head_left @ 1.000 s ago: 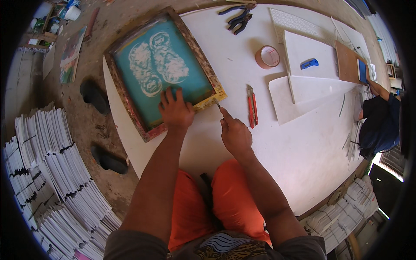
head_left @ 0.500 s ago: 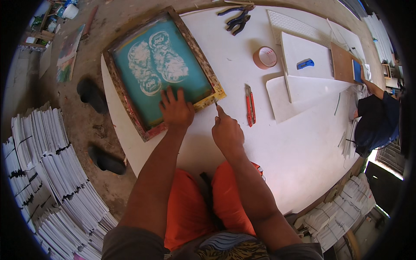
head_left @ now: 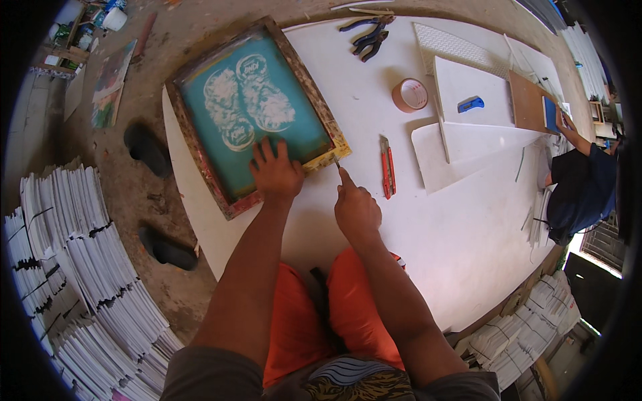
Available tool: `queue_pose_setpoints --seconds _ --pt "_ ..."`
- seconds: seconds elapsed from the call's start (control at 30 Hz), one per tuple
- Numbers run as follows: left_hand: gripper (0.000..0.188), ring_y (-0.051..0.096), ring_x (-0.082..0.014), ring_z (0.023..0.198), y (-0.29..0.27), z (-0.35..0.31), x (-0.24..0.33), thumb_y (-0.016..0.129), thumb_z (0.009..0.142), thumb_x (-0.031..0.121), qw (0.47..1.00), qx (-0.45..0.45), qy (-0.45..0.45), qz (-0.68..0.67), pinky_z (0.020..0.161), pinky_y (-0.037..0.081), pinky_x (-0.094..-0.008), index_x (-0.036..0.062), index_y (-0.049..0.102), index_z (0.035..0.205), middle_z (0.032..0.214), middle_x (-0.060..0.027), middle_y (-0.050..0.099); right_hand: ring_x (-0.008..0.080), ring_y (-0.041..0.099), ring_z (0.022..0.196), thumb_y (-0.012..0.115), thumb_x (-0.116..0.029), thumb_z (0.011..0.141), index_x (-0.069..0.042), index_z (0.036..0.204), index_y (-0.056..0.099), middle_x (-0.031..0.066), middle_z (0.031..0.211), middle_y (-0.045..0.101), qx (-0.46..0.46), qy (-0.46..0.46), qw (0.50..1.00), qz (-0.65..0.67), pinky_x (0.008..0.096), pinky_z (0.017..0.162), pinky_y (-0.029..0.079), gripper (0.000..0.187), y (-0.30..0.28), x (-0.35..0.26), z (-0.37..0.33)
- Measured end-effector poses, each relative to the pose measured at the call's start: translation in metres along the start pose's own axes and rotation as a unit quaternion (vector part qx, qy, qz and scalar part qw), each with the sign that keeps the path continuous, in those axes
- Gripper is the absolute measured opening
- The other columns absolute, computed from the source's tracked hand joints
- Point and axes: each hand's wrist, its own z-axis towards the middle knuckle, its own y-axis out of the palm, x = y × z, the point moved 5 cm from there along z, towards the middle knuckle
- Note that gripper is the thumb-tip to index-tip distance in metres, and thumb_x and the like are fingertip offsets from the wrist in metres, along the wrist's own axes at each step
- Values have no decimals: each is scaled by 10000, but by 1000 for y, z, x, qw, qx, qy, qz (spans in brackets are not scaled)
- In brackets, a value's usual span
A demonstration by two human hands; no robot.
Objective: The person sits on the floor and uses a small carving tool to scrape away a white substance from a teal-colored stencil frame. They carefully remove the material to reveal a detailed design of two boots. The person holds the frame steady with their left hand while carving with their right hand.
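Observation:
A wooden screen-printing frame (head_left: 309,83) with teal mesh and two whitish sole-shaped designs lies aslant on the white table (head_left: 428,247). My left hand (head_left: 277,175) rests with spread fingers across the near side of the frame, fingertips on the mesh. In my right hand (head_left: 358,212) is a slim tool with a narrow metal tip (head_left: 338,162); its handle is mostly hidden in my closed fingers. The tip is at the yellow-stained near right corner of the frame. Right of that hand lies a red utility knife (head_left: 388,168).
Pliers (head_left: 369,38), a roll of brown tape (head_left: 409,95) and a blue cutter (head_left: 471,104) lie farther back, the cutter on white sheets (head_left: 468,80). At the right, another person's hand (head_left: 567,123) touches a blue item on a brown board. Paper stacks (head_left: 73,240) stand at the left.
The view has shifted slightly. The tool's tip has moved a little away from the frame's inner edge toward its outer corner. My left hand keeps its place on the frame.

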Motion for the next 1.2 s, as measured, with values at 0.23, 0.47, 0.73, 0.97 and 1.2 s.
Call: queue_pose_setpoints --seconds 0.23,0.47,0.73,0.97,1.2 --pt "592 287 -474 1530 5 0 -2 604 935 286 1000 5 11 -1 1163 314 -662 136 472 1493 1612 -223 362 410 754 923 516 -214 1082 -197 1580 500 222 982 739 26 2 999 -35 549 786 598 498 -5 -10 0" --pt "596 257 -479 1551 3 0 -2 604 952 299 999 -34 -8 -5 1174 303 -663 129 456 1504 1630 -231 345 396 752 1057 525 -168 1042 -98 1576 483 252 1099 754 -22 31 998 43 513 923 599 541 -14 -29 3" --pt "580 349 -485 1490 3 -1 -2 614 923 281 999 37 19 9 1121 367 -672 122 494 1468 1576 -233 406 424 741 987 548 -227 1060 -114 1526 567 253 1047 757 -10 51 943 330 544 870 582 480 29 7 13" --pt "581 357 -486 1483 2 -1 -2 610 921 290 999 32 12 1 1118 370 -666 121 502 1466 1574 -229 414 411 745 882 561 -236 1073 -223 1522 589 224 932 751 76 10 997 -4 533 828 585 450 10 -4 1" --pt "595 306 -464 1524 3 -2 0 607 935 313 1000 0 6 6 1158 327 -646 130 478 1486 1617 -216 366 417 754 975 567 -190 1053 -110 1529 565 234 1031 766 46 -12 981 189 544 848 582 483 19 4 15"
